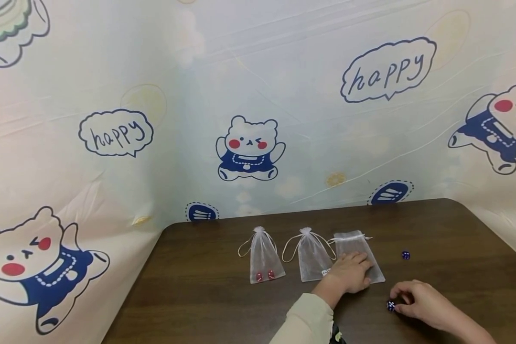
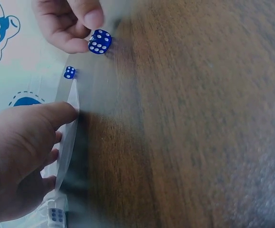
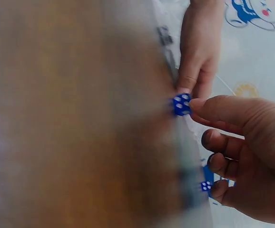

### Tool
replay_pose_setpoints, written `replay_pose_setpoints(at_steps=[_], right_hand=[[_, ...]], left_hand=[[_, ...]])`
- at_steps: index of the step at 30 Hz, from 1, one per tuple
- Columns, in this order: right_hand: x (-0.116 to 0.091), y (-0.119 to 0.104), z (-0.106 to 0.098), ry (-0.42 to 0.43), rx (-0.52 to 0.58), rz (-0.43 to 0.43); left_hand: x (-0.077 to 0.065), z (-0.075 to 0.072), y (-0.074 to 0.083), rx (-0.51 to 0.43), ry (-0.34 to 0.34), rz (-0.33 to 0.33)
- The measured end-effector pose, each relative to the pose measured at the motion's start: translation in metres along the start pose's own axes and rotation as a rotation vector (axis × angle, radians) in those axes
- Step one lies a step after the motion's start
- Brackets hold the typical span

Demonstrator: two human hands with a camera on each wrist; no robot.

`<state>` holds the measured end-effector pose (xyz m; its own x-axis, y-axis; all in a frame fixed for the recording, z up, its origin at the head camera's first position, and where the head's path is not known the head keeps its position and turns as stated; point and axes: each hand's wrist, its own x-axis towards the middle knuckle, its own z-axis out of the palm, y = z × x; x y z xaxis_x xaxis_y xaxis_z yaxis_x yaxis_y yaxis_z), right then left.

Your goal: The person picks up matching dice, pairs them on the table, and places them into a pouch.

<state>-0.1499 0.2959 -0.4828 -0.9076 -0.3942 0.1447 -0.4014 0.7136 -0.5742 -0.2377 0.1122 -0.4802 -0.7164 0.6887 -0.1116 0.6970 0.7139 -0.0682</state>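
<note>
Right fingers (image 1: 406,286) narrowly pinch die (image 1: 391,306); left fingers (image 1: 359,258) rest, extended, on bag (image 1: 348,242). Advise: light pinch, bag held flat.

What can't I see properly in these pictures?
- Head view: the part of the right-hand bag under the left hand, which covers it.
- Head view: how many white dice are in the middle bag; the left hand overlaps that corner.
- Head view: what the dark thing by the left sleeve is; the bottom edge cuts it off.
- Right wrist view: the grain of the table; it's blurred.
</note>
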Motion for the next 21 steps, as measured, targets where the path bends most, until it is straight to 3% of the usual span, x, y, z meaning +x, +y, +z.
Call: replay_pose_setpoints(at_steps=[3, 10, 21], right_hand=[[0.000, 0.003, -0.009, 0.043, -0.022, 0.046], [0.010, 0.015, -0.039, 0.101, -0.111, 0.258], [0.027, 0.053, -0.047, 0.190, -0.135, 0.309]], left_hand=[[0.000, 0.000, 0.000, 0.000, -0.009, -0.004], [0.001, 0.000, -0.001, 0.008, -0.012, -0.008], [0.002, 0.003, 0.000, 0.023, -0.008, 0.003]])
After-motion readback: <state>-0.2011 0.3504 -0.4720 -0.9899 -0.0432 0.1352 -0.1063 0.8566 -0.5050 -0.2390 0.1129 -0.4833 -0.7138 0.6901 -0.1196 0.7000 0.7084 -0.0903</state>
